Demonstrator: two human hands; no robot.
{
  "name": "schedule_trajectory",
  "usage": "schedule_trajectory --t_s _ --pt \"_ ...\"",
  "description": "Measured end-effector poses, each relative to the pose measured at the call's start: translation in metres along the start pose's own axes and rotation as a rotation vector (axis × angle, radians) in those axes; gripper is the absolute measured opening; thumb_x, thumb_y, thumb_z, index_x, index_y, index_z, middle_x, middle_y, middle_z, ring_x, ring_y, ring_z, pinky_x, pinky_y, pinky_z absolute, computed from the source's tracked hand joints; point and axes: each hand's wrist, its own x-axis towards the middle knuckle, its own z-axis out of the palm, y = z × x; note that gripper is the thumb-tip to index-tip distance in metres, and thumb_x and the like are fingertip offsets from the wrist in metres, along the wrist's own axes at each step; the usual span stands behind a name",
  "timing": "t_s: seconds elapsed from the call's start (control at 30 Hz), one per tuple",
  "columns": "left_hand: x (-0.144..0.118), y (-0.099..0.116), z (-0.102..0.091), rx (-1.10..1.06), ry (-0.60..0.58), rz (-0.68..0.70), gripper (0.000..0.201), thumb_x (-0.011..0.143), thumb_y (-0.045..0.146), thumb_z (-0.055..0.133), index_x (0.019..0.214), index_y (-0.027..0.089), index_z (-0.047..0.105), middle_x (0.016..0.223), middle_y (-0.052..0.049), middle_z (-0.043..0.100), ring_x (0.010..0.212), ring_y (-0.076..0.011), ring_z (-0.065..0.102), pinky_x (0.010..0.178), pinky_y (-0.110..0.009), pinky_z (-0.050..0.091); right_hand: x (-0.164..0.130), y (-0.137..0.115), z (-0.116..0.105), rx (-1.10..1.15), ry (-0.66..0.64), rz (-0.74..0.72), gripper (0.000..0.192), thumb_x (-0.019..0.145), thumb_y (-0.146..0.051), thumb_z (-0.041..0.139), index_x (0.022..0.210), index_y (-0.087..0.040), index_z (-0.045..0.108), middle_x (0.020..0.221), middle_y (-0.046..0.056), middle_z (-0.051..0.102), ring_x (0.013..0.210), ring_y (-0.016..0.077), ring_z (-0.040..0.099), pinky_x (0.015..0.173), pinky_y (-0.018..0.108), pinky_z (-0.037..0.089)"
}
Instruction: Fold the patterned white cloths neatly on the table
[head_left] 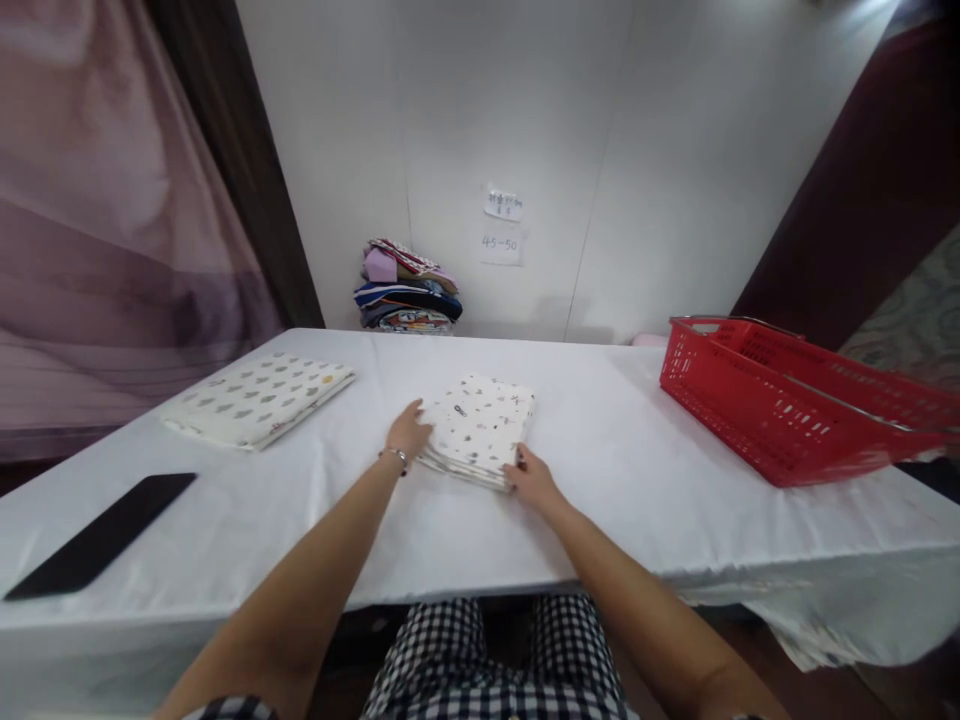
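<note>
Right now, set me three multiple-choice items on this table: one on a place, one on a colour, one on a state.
1. Where does the basket stand?
A. at the table's right
B. at the table's left
C. under the table

2. What colour is the basket?
A. blue
B. red
C. green

3. How is the cloth between the hands?
A. crumpled
B. hanging off the edge
C. folded flat

Answers:
1 A, it sits on the right of the table.
2 B, its walls are red.
3 C, it lies in a neat folded stack, with the left hand and right hand at its near corners.
</note>
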Motion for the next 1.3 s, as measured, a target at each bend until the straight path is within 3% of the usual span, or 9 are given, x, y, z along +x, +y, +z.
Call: schedule_trajectory --t_s 0.07,0.17,0.3,0.4,0.6,0.83,0.97,1.13,1.3 --pt "0.01 -0.009 -0.018 0.064 0.074 -0.035 0.055 0.072 0.016 0.054 0.126 0.012 0.045 0.12 -0.014 0.056 0.104 -0.0247 0.056 0.089 -0.035 0.044 -0.013 -0.006 0.017 0.1 -0.137 -0.073 0.045 0.073 -0.033 0.056 0.118 -0.026 0.054 0.103 0.002 0.064 0.087 0.0194 0.061 0.077 0.033 0.049" --pt "-0.005 -0.014 -0.026 0.195 0.173 0.111 0.044 0.078 0.027 0.05 0.119 0.01 0.051 0.123 -0.015 0.054 0.113 -0.0262 0.05 0.097 -0.039 0.038 -0.012 -0.005 0.015 0.077 -0.077 -0.075 0.047 0.072 -0.034 0.057 0.118 -0.025 0.054 0.113 0.003 0.06 0.096 0.0206 0.058 0.081 0.034 0.047" --pt "-0.067 -0.003 0.001 0.285 0.097 0.615 0.042 0.081 0.041 0.048 0.114 0.017 0.056 0.122 -0.01 0.055 0.116 -0.0258 0.047 0.101 -0.043 0.033 0.03 0.011 -0.026 -0.081 0.12 0.063 0.046 0.073 -0.034 0.055 0.116 -0.02 0.057 0.11 0.008 0.062 0.095 0.0216 0.059 0.082 0.035 0.047" --pt "-0.108 0.007 0.024 0.351 -0.02 0.824 0.051 0.076 0.049 0.052 0.12 0.023 0.051 0.129 -0.008 0.05 0.119 -0.0277 0.043 0.102 -0.046 0.03 0.069 0.017 -0.054 -0.182 0.195 0.098 0.045 0.076 -0.03 0.049 0.119 -0.019 0.055 0.115 0.008 0.059 0.103 0.0206 0.056 0.09 0.034 0.043" --pt "-0.118 0.007 0.041 0.396 -0.023 0.826 0.049 0.074 0.027 0.052 0.123 0.025 0.047 0.12 -0.007 0.055 0.109 -0.0276 0.049 0.093 -0.044 0.038 0.133 0.016 -0.062 -0.291 0.165 0.127 0.05 0.082 -0.035 0.04 0.127 -0.015 0.047 0.132 0.009 0.046 0.121 0.0197 0.043 0.101 0.032 0.032" --pt "-0.117 0.008 0.045 0.485 -0.06 0.814 0.047 0.073 0.015 0.046 0.119 0.022 0.05 0.116 -0.006 0.057 0.106 -0.025 0.051 0.098 -0.046 0.034 0.17 0.01 -0.05 -0.404 0.045 0.086 0.055 0.067 -0.027 0.058 0.12 -0.014 0.054 0.126 0.012 0.052 0.117 0.0277 0.046 0.099 0.036 0.032" --pt "-0.109 -0.007 0.023 0.538 -0.077 0.787 0.048 0.07 0.009 0.044 0.114 0.025 0.055 0.116 -0.004 0.059 0.114 -0.024 0.048 0.105 -0.05 0.023 0.141 0.019 -0.066 -0.443 0.037 0.069 0.052 0.063 -0.024 0.06 0.114 -0.019 0.058 0.112 0.01 0.061 0.102 0.0272 0.055 0.086 0.034 0.041" --pt "-0.092 -0.038 -0.012 0.462 -0.05 0.65 0.049 0.067 0.006 0.045 0.109 0.028 0.059 0.12 -0.003 0.058 0.122 -0.024 0.041 0.106 -0.051 0.018 0.04 0.038 -0.082 -0.435 -0.024 0.008 0.051 0.071 -0.038 0.057 0.12 -0.024 0.053 0.073 0.002 0.065 0.061 0.0184 0.058 0.058 0.028 0.041" --pt "-0.096 -0.042 -0.019 0.43 -0.046 0.59 0.045 0.068 0.014 0.05 0.111 0.026 0.058 0.123 -0.003 0.056 0.124 -0.0243 0.038 0.106 -0.048 0.019 -0.023 0.035 -0.084 -0.285 0.117 -0.066 0.053 0.076 -0.044 0.052 0.124 -0.022 0.048 0.089 0.004 0.063 0.069 0.0171 0.057 0.062 0.029 0.044"
